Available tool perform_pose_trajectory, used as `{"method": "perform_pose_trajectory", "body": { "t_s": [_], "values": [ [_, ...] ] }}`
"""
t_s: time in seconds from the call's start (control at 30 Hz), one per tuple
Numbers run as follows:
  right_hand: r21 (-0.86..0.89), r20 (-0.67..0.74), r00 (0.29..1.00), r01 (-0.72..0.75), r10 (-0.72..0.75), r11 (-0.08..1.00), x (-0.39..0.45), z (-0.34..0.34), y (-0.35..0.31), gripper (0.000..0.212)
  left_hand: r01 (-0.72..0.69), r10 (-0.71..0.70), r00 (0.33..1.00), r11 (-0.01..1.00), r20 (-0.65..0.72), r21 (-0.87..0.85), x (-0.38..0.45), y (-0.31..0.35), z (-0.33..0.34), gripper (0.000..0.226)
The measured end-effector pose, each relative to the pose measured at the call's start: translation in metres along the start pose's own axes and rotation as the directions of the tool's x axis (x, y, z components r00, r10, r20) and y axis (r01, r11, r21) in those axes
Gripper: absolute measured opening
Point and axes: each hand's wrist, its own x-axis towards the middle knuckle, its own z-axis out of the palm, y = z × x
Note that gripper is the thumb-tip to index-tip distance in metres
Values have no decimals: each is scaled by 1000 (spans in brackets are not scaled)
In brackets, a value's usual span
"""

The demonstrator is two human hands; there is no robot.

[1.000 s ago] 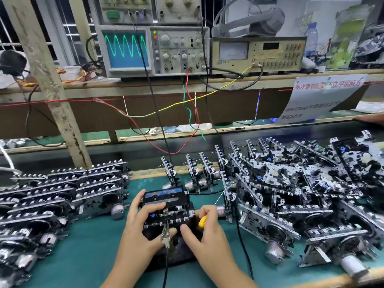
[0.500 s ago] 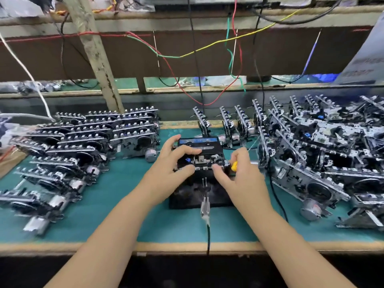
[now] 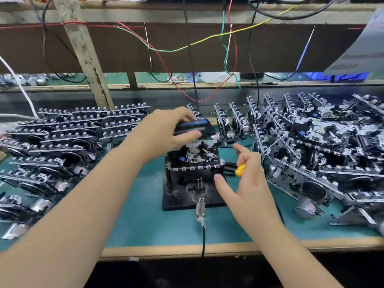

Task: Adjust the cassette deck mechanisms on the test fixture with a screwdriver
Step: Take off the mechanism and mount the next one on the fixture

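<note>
A black test fixture [image 3: 180, 196] stands mid-bench on the green mat, and a cassette deck mechanism [image 3: 195, 159] sits on top of it. My left hand [image 3: 164, 134] grips a dark cassette [image 3: 195, 126] with a blue label and holds it just above the back of the mechanism. To the right of the fixture, my right hand [image 3: 247, 179] holds a small screwdriver with a yellow handle [image 3: 240, 170] in its curled fingers. Its thumb and index finger are stretched out. The thumb tip is close to the fixture's front right corner.
Rows of deck mechanisms [image 3: 68, 138] lie at the left. A dense pile of deck mechanisms [image 3: 324, 146] fills the right. A metal clip [image 3: 200, 208] on a black cable hangs off the fixture's front over the bench edge. Coloured wires [image 3: 228, 59] dangle from the shelf behind.
The camera tilted down from the oscilloscope to the bench. My left hand lifted the cassette off the mechanism. My right hand drew back from the mechanism to its right.
</note>
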Motion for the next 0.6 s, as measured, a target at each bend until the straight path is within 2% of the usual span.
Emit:
{"method": "perform_pose_trajectory", "body": {
  "t_s": [0.07,0.13,0.23,0.3,0.37,0.43,0.5,0.6],
  "values": [
    [-3,23,999,28,-28,1000,4,-2,-1,38,85,-126,972,975,-196,-203,-29,-10,2,35],
    [-3,60,996,66,-66,998,8,-4,-2,38,216,-309,910,923,-278,-320,-70,-22,12,35],
    [-58,114,984,144,-137,988,16,-2,-2,43,430,-450,862,893,-233,-132,-129,-35,43,30],
    [-104,177,964,217,-196,971,24,-1,-3,41,493,-491,856,870,-164,-28,-148,-39,59,26],
    [-204,263,936,292,-235,934,34,2,-7,34,504,-493,861,861,-124,76,-150,-42,66,30],
    [-292,305,925,319,-228,902,42,5,-10,30,439,-422,896,888,-137,138,-143,-39,63,27],
    [-285,295,924,329,-244,900,47,4,-11,31,391,-390,908,920,-153,-25,-133,-24,55,24],
    [-243,332,894,389,-301,888,52,-3,-13,40,342,-408,906,862,-110,-374,-116,0,50,31]
  ]
}}
